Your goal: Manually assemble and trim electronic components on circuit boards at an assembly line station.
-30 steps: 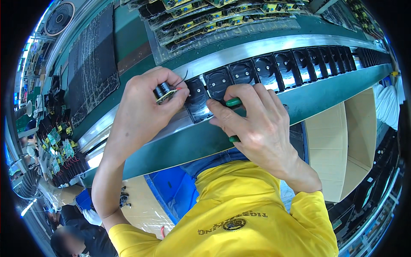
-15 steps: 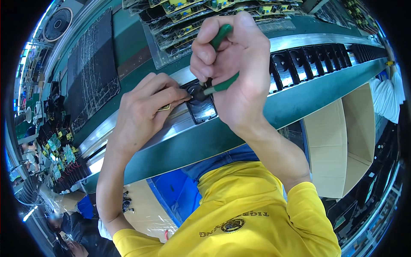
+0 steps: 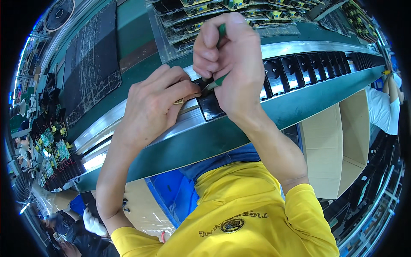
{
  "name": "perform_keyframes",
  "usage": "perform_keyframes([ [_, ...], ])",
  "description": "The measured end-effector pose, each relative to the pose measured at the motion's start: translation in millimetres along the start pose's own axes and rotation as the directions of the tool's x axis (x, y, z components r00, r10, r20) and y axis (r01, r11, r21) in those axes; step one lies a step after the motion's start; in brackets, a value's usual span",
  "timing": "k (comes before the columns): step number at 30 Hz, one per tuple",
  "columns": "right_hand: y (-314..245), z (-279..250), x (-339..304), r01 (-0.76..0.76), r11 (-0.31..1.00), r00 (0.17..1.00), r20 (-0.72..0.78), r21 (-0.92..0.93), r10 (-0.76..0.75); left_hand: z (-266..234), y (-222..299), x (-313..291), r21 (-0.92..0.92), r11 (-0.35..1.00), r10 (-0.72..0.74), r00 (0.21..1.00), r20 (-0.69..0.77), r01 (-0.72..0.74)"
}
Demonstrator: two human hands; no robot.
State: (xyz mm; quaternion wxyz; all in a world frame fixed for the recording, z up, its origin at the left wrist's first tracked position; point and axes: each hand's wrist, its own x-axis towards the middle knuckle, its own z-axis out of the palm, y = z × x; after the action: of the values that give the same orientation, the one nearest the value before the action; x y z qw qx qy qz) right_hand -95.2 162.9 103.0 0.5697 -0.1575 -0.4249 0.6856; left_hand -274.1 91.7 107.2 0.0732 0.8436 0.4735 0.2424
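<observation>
The left hand point(image 3: 160, 98) pinches a board point(image 3: 178, 102), mostly hidden under its fingers. Its fingertips reach the case point(image 3: 212, 110), by the counter's point(image 3: 317, 97) near edge. The pliers point(image 3: 219, 81) poke down there, so they seem at work; what they nip is hidden. The right hand point(image 3: 237, 64), flipped over since a second ago, curls round them.
</observation>
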Motion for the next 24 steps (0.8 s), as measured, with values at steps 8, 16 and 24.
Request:
perform_keyframes([
  [8, -10.0, 7.0, -2.3, -0.046, 0.993, 0.999, -0.028, -0.110, 0.043, -5.3, 15.0, 3.4, -0.022, 0.998, -0.060, 0.998, -0.009, 0.060],
  [16, -97.3, -24.3, -54.0, 0.285, 0.435, 0.958, 0.251, -0.854, -0.136, -6.3, 40.5, 2.3, -0.135, 0.954, -0.276, 0.960, -0.052, 0.267],
  [24, -65.3, -54.2, -86.7, 0.447, -0.209, 0.894, 0.444, -0.870, 0.064, -1.1, 47.4, 5.9, -0.102, 0.948, -0.306, 0.950, -0.054, 0.300],
])
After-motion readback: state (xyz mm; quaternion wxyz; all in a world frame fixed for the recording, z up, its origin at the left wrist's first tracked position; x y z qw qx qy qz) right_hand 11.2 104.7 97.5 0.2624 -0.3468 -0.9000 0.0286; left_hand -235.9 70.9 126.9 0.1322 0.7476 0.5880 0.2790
